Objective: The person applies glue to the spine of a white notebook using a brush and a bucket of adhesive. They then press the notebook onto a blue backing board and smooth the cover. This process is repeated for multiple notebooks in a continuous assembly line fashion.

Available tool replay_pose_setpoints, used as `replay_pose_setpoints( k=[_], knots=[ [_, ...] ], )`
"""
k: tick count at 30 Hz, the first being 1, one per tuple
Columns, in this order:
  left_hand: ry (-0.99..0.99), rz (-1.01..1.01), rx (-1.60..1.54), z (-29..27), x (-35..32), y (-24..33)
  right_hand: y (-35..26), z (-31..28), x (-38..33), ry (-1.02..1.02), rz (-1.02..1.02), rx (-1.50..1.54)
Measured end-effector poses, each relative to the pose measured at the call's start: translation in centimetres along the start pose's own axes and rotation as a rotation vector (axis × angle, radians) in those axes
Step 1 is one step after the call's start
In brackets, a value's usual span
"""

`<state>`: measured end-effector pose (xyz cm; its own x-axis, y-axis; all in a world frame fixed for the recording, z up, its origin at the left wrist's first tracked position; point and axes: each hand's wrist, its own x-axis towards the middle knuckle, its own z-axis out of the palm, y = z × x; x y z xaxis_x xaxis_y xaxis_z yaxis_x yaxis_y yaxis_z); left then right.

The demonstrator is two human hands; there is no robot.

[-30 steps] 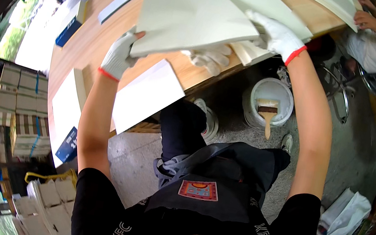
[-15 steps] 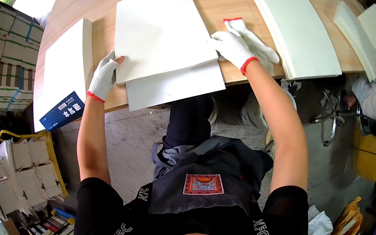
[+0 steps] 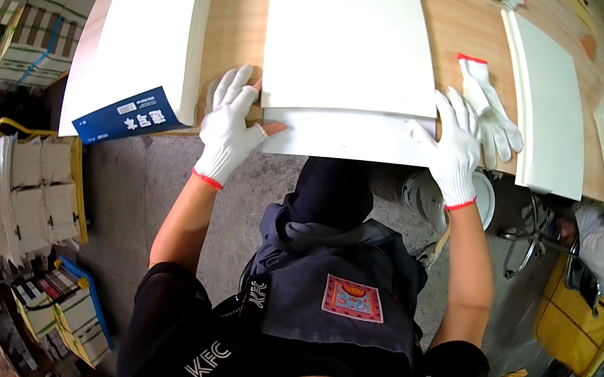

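The white paper pile lies flat on the wooden table, straight ahead of the person and between the two gloved hands, with a white sheet showing beneath it and sticking out past its near edge to the table's front. Judging by its breadth, the pile is probably fairly heavy as a whole and flexible rather than rigid, so it would likely sag if lifted by one end; the single sheet looks light and thin, easy to crease at a corner. Smooth paper faces may well slide over each other, and knit gloves may give less grip than bare skin. The best hold seems to be on both side edges near the front corners, palms facing inward, with thumbs above and fingers below. The left hand is open with fingers spread beside the pile's near left corner, its bare thumb tip at the left end of the sheet. The right hand is open too, fingers pointing away along the pile's right edge and thumb over the sheet's right end; neither is closed around anything, and how firmly they press cannot be told. A loose glove lies just beyond the right hand, to its right.
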<state>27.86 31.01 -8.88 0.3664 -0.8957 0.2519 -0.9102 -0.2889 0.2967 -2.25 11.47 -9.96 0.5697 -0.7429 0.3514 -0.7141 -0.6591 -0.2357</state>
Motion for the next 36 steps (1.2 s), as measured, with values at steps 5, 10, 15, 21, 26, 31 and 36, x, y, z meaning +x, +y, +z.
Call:
replay_pose_setpoints(
  k=[5, 10, 15, 21, 26, 31, 36],
  knots=[
    [-0.053, 0.017, 0.046, 0.0, 0.0, -0.4, 0.0, -0.1, 0.0, 0.001, -0.023, 0.026],
    [-0.097, 0.011, 0.101, 0.1, 0.2, -0.1, -0.2, 0.0, 0.0, 0.003, -0.014, 0.016],
    [-0.092, 0.025, 0.071, -0.5, 0.4, 0.4, -0.2, -0.4, -0.1, -0.020, -0.002, 0.034],
    [-0.124, 0.017, 0.095, -0.8, 0.7, 0.7, 0.0, -0.1, -0.1, 0.010, -0.008, 0.048],
    [-0.138, 0.022, 0.091, -1.0, 0.6, 0.5, 0.1, 0.2, -0.1, -0.008, -0.009, 0.027],
    [-0.103, 0.052, 0.066, -1.2, 0.7, 0.3, -0.1, -0.2, -0.1, 0.021, -0.055, 0.011],
    [-0.070, 0.043, 0.057, -1.2, 0.5, 0.3, 0.0, 0.2, 0.0, 0.010, -0.053, 0.026]
  ],
)
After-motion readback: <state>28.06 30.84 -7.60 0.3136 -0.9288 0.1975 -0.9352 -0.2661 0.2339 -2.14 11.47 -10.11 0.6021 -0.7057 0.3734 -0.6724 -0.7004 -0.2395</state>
